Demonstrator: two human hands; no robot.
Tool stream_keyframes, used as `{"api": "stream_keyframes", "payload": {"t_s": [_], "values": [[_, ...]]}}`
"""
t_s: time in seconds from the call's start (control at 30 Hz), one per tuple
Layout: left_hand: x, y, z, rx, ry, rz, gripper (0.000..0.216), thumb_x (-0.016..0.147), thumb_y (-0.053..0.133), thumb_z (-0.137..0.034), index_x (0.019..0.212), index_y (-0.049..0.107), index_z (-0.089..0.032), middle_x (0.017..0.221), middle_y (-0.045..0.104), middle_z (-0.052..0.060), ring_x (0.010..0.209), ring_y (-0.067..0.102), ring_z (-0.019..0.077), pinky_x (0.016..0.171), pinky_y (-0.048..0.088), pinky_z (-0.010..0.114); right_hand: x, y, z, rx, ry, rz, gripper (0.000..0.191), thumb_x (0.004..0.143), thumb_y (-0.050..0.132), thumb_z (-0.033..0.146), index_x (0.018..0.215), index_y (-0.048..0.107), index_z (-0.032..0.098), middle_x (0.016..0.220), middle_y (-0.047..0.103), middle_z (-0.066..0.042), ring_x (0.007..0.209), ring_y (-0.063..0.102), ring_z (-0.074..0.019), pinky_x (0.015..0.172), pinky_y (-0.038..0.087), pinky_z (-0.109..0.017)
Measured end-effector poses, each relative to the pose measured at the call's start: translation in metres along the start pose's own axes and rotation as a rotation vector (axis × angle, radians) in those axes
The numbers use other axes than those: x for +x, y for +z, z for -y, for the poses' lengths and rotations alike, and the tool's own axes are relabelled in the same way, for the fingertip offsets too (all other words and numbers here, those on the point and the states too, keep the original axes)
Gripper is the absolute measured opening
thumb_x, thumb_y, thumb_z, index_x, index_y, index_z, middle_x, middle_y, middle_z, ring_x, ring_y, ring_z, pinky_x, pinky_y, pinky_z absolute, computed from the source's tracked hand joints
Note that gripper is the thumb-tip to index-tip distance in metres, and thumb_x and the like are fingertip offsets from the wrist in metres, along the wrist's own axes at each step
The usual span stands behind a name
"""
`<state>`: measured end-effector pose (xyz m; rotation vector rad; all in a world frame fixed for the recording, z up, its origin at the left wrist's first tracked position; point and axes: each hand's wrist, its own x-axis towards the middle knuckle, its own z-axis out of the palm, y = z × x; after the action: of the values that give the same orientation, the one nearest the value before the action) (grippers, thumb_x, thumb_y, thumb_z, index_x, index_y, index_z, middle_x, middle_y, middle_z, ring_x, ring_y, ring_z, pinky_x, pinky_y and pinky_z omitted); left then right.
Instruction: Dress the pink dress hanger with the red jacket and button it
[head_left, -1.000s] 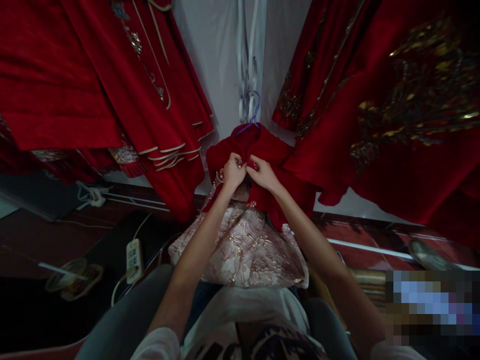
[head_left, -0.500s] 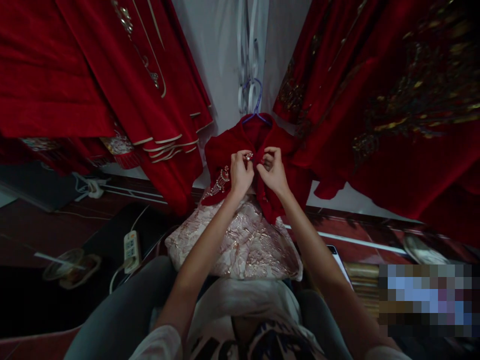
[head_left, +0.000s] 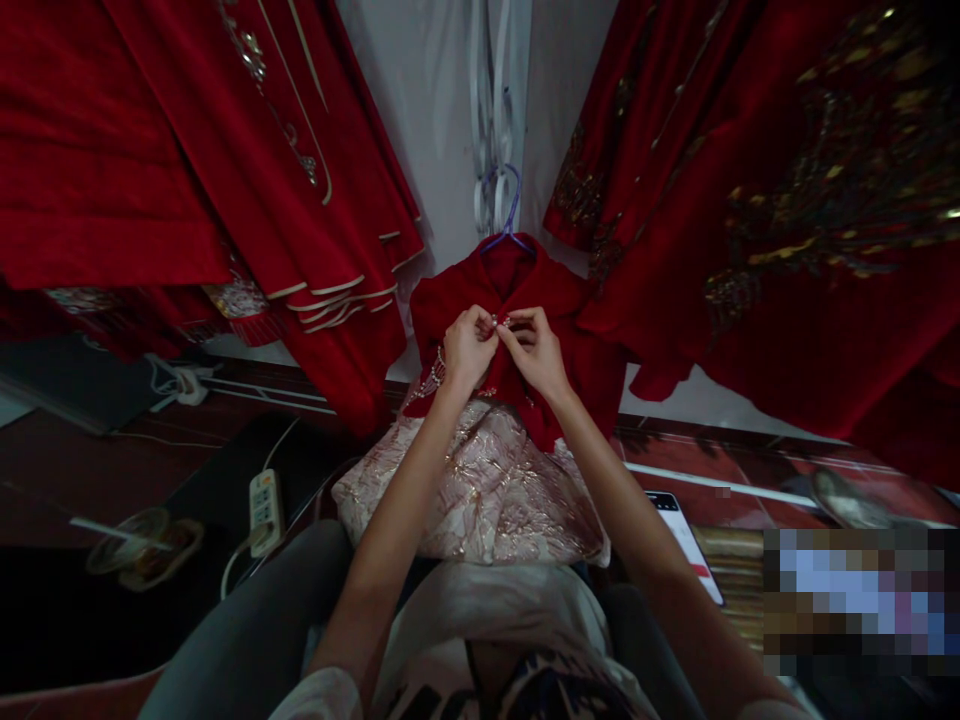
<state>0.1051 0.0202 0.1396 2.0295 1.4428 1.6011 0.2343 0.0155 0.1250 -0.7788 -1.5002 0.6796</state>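
Note:
A red jacket (head_left: 442,300) with beaded trim hangs on a purple hanger (head_left: 513,205) in front of me. My left hand (head_left: 469,350) pinches a small beaded button (head_left: 496,321) at the jacket's front opening. Facing it, my right hand (head_left: 537,352) has thumb and index finger closed on the other front edge, right at the button. The fingertips of both hands nearly touch. Their grip partly hides the fastening. Below the jacket, a pale pink brocade garment with gold thread (head_left: 487,490) spreads over my lap.
Red embroidered garments hang at left (head_left: 315,220) and right (head_left: 660,260). A power strip (head_left: 264,505) and a plastic cup with a straw (head_left: 139,540) lie low on the left. To the right are a phone (head_left: 690,550) and a slatted wooden surface (head_left: 731,590).
My hands have come together, bringing the jacket's two front edges from apart to meeting at the button. More of the phone shows beside my right arm.

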Motion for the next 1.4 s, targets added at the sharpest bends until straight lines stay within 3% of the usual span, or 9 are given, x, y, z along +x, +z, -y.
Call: {"api": "stream_keyframes", "payload": {"t_s": [0.17,0.3,0.43,0.67,0.97,1.2,1.4], "values": [[0.002,-0.013,-0.005,0.187,0.11,0.099,0.01,0.077,0.056,-0.011,0.079,0.054,-0.021,0.077,0.056,0.002,0.068,0.055,0.0142,0.065,0.045,0.025,0.004,0.001,-0.001,0.02,0.009,-0.011,0.034,0.076,0.067,0.048,0.091,0.053,0.021,0.097,0.065,-0.003,0.078,0.066,-0.0141,0.068,0.055,-0.025],[0.002,-0.016,-0.007,0.204,0.135,0.156,0.012,0.076,0.056,-0.01,0.08,0.054,-0.022,0.078,0.054,0.002,0.068,0.054,0.0146,0.065,0.045,0.025,0.005,0.004,-0.005,0.054,-0.005,-0.115,0.034,0.072,0.071,0.048,0.086,0.056,0.02,0.097,0.067,-0.004,0.08,0.067,-0.0155,0.076,0.056,-0.029],[0.001,-0.014,-0.008,0.205,0.099,0.123,0.011,0.077,0.057,-0.012,0.081,0.054,-0.022,0.079,0.054,0.001,0.068,0.054,0.014,0.065,0.045,0.026,0.005,0.007,-0.011,0.114,0.003,-0.15,0.033,0.072,0.072,0.045,0.089,0.061,0.019,0.1,0.069,-0.006,0.082,0.068,-0.0171,0.08,0.056,-0.032],[0.003,-0.014,-0.006,0.183,0.063,0.168,0.008,0.074,0.06,-0.017,0.079,0.057,-0.021,0.08,0.056,0.002,0.068,0.054,0.0131,0.067,0.045,0.026,0.006,0.005,-0.018,0.127,0.009,-0.134,0.031,0.078,0.066,0.042,0.098,0.068,0.019,0.103,0.071,-0.006,0.089,0.069,-0.0189,0.085,0.056,-0.034],[0.003,-0.007,-0.01,0.146,0.054,0.09,0.01,0.077,0.06,-0.026,0.072,0.055,-0.02,0.069,0.056,-0.001,0.061,0.051,0.0111,0.061,0.04,0.023,0.007,0.006,-0.019,0.155,0.02,-0.193,0.031,0.076,0.069,0.039,0.098,0.071,0.018,0.102,0.072,-0.006,0.088,0.07,-0.019,0.087,0.056,-0.035],[0.011,-0.016,-0.013,0.182,0.023,0.214,0.009,0.078,0.059,-0.028,0.077,0.057,-0.019,0.076,0.062,0.001,0.066,0.056,0.0116,0.063,0.041,0.023,0.01,0.004,-0.025,0.237,0.086,-0.164,0.037,0.074,0.071,0.043,0.102,0.072,0.018,0.103,0.072,-0.006,0.092,0.069,-0.0196,0.087,0.056,-0.035],[0.005,-0.016,-0.012,0.223,0.069,0.138,0.008,0.079,0.058,-0.027,0.081,0.056,-0.02,0.08,0.06,0.001,0.068,0.056,0.0123,0.067,0.043,0.025,0.005,0.002,-0.019,0.278,0.125,-0.169,0.039,0.072,0.073,0.044,0.101,0.071,0.018,0.1,0.073,-0.007,0.089,0.069,-0.0185,0.082,0.057,-0.033]]}}
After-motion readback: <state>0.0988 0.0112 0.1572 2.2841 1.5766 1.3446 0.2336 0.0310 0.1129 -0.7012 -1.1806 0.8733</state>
